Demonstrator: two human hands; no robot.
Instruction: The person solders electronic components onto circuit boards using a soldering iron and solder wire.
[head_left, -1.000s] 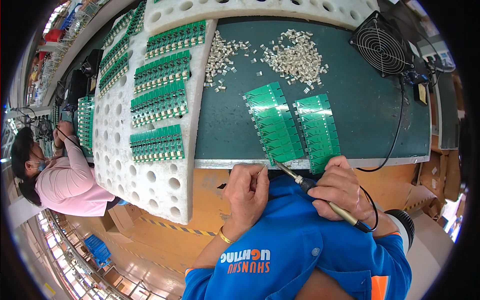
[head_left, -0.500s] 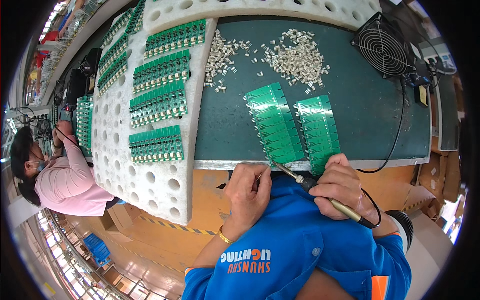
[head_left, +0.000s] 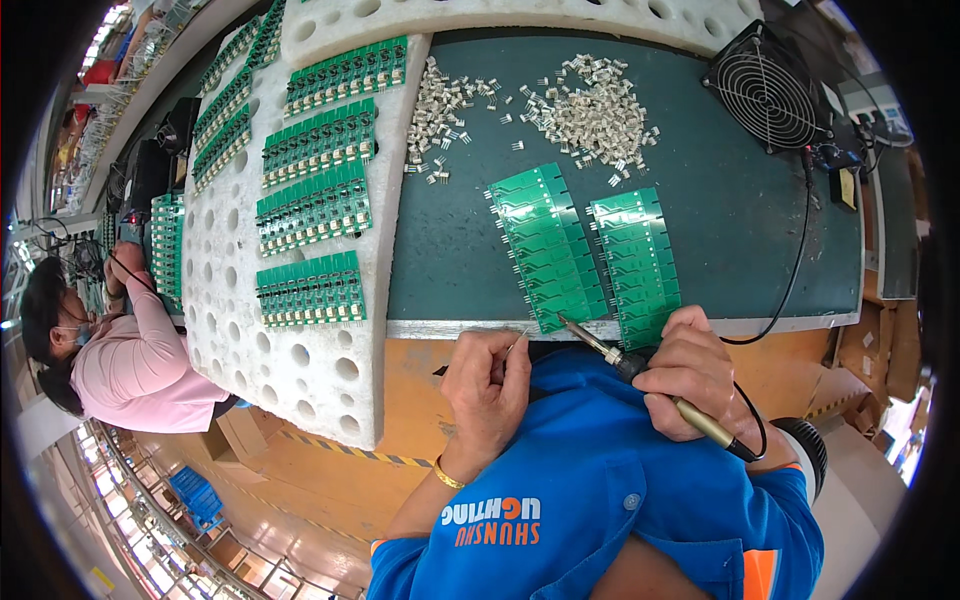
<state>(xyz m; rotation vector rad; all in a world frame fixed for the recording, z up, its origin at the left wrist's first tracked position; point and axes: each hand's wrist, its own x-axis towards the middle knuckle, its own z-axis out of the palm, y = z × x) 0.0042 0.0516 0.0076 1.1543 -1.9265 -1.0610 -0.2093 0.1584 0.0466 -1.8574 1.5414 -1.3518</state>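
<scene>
Right grip (head_left: 688,375) round soldering iron (head_left: 628,364), boards (head_left: 545,250) beyond

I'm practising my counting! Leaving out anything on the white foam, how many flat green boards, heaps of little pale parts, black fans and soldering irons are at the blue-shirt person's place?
Flat green boards: 2
Heaps of pale parts: 2
Black fan: 1
Soldering iron, in the right hand: 1
Total: 6
</scene>
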